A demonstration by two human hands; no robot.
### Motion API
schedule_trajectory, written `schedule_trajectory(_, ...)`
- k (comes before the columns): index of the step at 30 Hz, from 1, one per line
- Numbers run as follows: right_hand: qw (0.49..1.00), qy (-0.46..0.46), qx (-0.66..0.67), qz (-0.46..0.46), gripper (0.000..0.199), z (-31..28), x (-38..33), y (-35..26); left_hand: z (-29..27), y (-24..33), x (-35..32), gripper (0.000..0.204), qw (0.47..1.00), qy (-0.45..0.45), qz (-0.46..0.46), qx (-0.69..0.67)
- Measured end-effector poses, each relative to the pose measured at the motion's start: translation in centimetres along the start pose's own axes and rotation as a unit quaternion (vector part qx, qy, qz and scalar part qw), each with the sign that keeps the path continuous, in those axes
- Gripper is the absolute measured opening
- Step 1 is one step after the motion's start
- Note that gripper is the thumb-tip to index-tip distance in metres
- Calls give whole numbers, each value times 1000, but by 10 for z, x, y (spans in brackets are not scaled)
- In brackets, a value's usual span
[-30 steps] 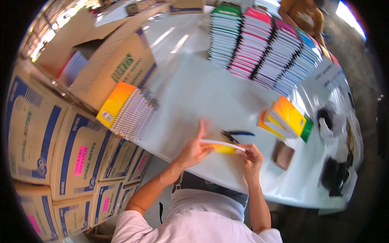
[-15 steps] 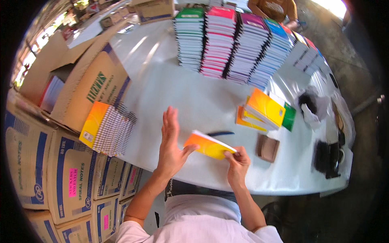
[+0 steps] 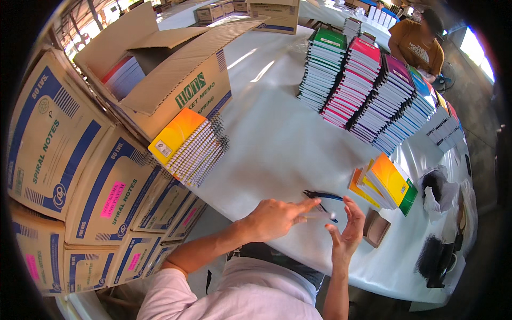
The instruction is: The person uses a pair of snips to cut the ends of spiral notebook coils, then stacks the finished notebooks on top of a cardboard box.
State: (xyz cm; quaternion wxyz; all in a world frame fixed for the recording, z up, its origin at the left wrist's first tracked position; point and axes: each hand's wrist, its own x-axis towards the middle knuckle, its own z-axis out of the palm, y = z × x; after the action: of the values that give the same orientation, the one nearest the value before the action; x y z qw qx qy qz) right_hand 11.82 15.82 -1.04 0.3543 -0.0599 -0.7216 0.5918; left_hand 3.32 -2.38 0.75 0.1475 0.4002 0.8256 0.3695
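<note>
1. And the left hand (image 3: 272, 218) has swung down and across: raised with its palm open half a second ago, it now points its fingers toward the right hand (image 3: 349, 229), which has loosened from the orange-and-yellow cover it was pinching.
2. Between them, a thin pale item (image 3: 320, 215) streaks by in a blur (too smeared to name with confidence!), just above the near part of the white table (image 3: 256, 122).
3. Left fingers: extended over one end of that item, back of the hand upward; whether they grip it, I cannot tell.
4. Right fingers: spread and released, thumb well apart, the palm facing left beside the item's far end.
5. Right behind the hands lie the blue-handled pliers (image 3: 326, 196), partly hidden by the fingers, with a brown block-shaped item (image 3: 376, 229) just right of the right hand.
6. Farther right, a few yellow notebooks (image 3: 386, 181) overlap a green notebook (image 3: 409, 200).
7. Over on the left, a pile of orange-and-yellow spiral notebooks (image 3: 194, 146) leans close against an open carton (image 3: 186, 90).
8. Across the table, tall notebook stacks (image 3: 357, 80) stand in green, red, purple and blue.
</note>
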Motion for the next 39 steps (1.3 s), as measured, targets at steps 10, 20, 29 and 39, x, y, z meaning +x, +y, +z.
schedule_trajectory(10,966,-140,150,155,13,6,-28,46,38,-51,4,95,949,169,8,-267)
schedule_trajectory(20,956,-141,119,227,23,6,-33,46,35,9,22,78,951,90,136,263)
schedule_trajectory(29,890,291,-348,-35,6,-254,72,72,37,10,30,48,969,-39,90,229)
schedule_trajectory(39,586,248,-757,149,34,-369,72,147,34,11,32,55,968,-51,72,235)
